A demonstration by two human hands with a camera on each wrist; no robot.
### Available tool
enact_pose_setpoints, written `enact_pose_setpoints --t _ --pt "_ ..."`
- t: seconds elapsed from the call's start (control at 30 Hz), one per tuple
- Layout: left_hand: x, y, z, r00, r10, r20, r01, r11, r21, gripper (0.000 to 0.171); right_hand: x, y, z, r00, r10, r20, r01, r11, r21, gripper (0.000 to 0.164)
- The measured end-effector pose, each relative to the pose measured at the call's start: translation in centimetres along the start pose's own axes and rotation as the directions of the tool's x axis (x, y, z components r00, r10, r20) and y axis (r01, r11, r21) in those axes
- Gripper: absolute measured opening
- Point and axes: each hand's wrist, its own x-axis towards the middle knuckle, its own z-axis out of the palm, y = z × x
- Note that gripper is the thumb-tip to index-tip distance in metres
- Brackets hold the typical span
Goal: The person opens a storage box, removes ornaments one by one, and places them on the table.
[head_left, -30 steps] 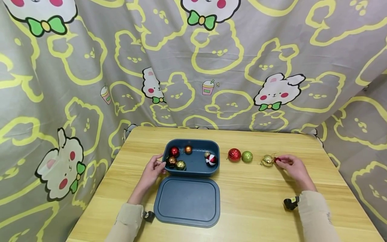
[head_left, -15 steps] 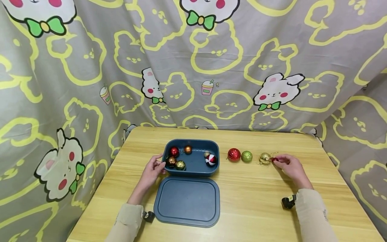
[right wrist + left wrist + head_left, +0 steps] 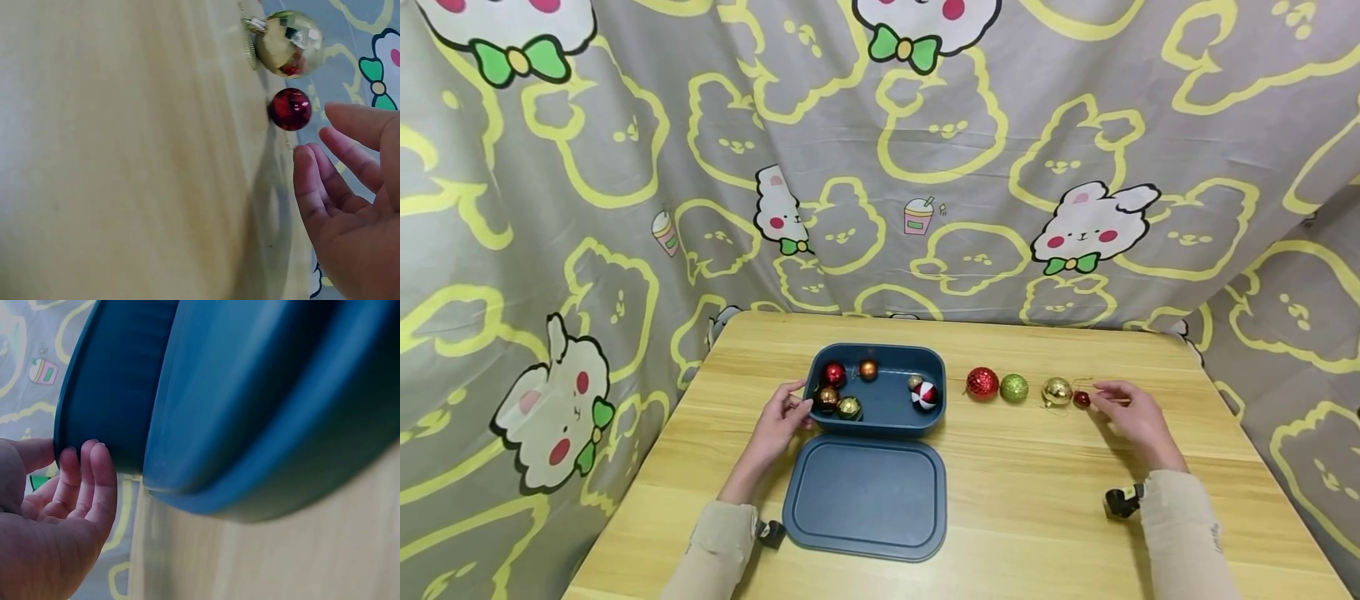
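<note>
My left hand [image 3: 782,418] pinches the left end of a dark blue plastic box [image 3: 880,432], thumb at the rim and fingers against the wall, as the left wrist view shows. Inside the box lie several Christmas baubles, among them a red one [image 3: 833,372], an orange one [image 3: 868,369] and a red-and-white one [image 3: 924,395]. My right hand [image 3: 1135,417] is just right of a small dark red bauble [image 3: 290,109]; its fingers are apart and hold nothing. Touching or close to that bauble is a shiny gold bauble [image 3: 290,44] with a gold string.
A larger red bauble [image 3: 982,383] and a green glitter bauble [image 3: 1014,387] sit side by side between the box and the gold bauble. The matching blue lid [image 3: 867,498] lies flat in front of the box. A patterned curtain [image 3: 970,150] hangs behind the wooden table [image 3: 1015,508].
My right hand moved the small red bauble left, and the gold bauble shifted slightly left. Then the fingers let go and drew back right. The left hand stayed on the box.
</note>
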Motion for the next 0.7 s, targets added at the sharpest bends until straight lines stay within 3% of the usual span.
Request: enact_pose_setpoints --t 0.23,0.43,0.7 --pt "0.1 0.1 0.0 1.0 -0.001 0.0 0.001 1.0 0.003 0.047 -0.1 -1.6 -0.8 0.995 -0.005 -0.098 0.004 1.0 -0.009 0.051" --pt "0.0 0.0 0.0 1.0 0.006 0.003 -0.006 1.0 0.001 0.047 -0.2 -4.2 -0.4 0.984 -0.053 -0.168 0.056 0.998 0.014 0.048" --pt "-0.2 -0.1 0.1 1.0 0.003 0.003 -0.003 1.0 -0.005 0.048 0.1 -10.0 2.2 0.983 -0.148 -0.11 0.16 0.981 0.109 0.045"
